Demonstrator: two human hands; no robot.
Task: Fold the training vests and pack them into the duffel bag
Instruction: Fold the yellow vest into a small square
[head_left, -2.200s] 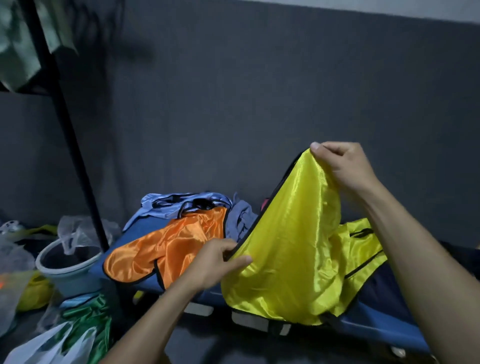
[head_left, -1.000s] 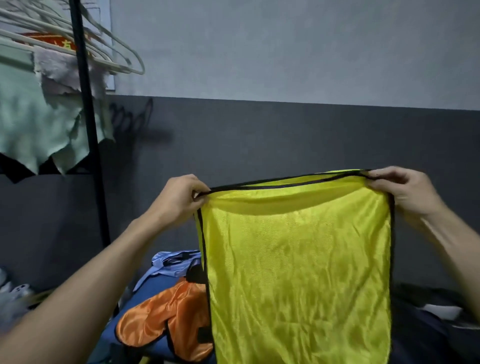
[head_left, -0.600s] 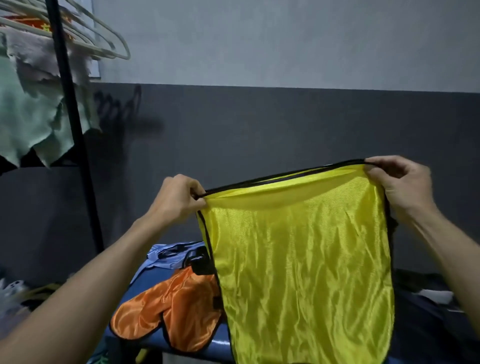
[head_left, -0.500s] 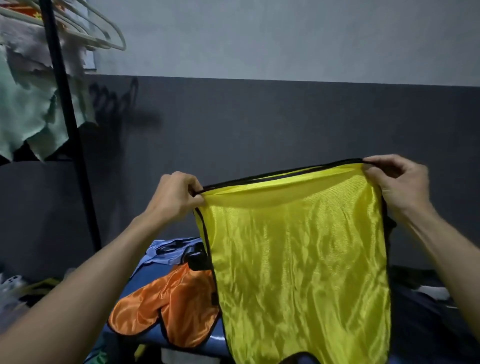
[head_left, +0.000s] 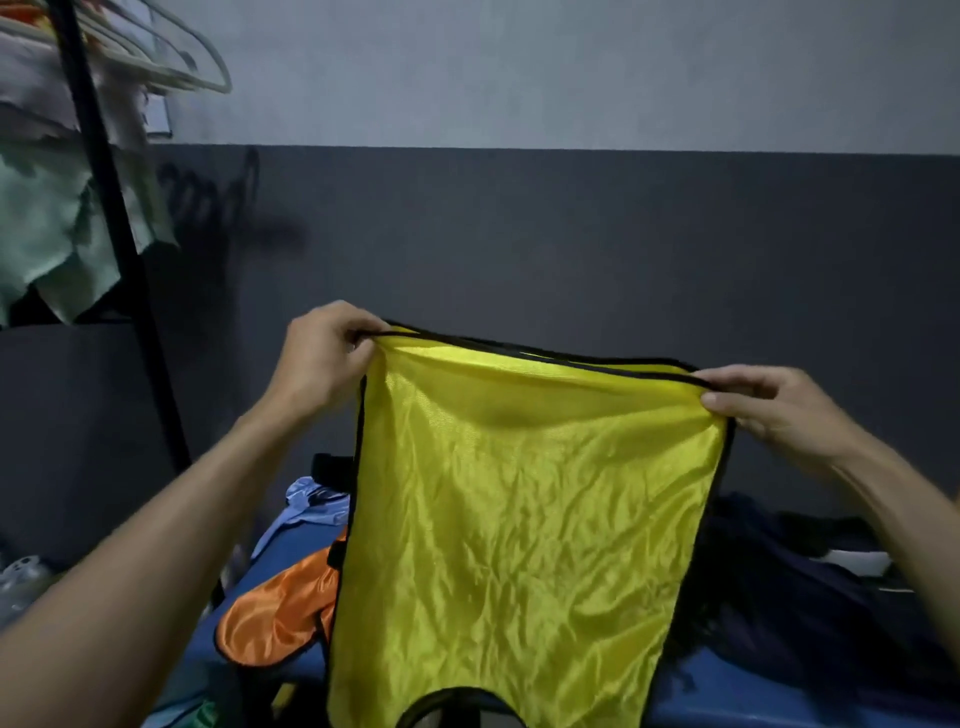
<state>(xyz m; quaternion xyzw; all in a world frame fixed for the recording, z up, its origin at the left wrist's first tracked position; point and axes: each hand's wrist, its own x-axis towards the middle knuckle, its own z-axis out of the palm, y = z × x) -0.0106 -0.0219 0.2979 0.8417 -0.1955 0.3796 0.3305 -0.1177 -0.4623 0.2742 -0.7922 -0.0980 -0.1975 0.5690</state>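
A yellow training vest (head_left: 524, 525) with black trim hangs spread out in the air in front of me, its neck opening at the bottom edge. My left hand (head_left: 322, 358) pinches its upper left corner and my right hand (head_left: 774, 405) pinches its upper right corner. Behind it, an orange vest (head_left: 275, 613) lies crumpled on a blue cot (head_left: 275, 556), with a light blue vest (head_left: 317, 504) further back. No duffel bag can be made out for sure.
A black clothes rack pole (head_left: 114, 234) stands at the left with hangers (head_left: 171, 57) and pale green cloth (head_left: 47, 234). Dark clothing (head_left: 810, 587) lies at the right on the cot. A dark grey wall is close behind.
Both hands lifted the yellow vest off the cot and stretched it out flat by its top edge. Lately the left corner has risen and the right corner has dropped a little.
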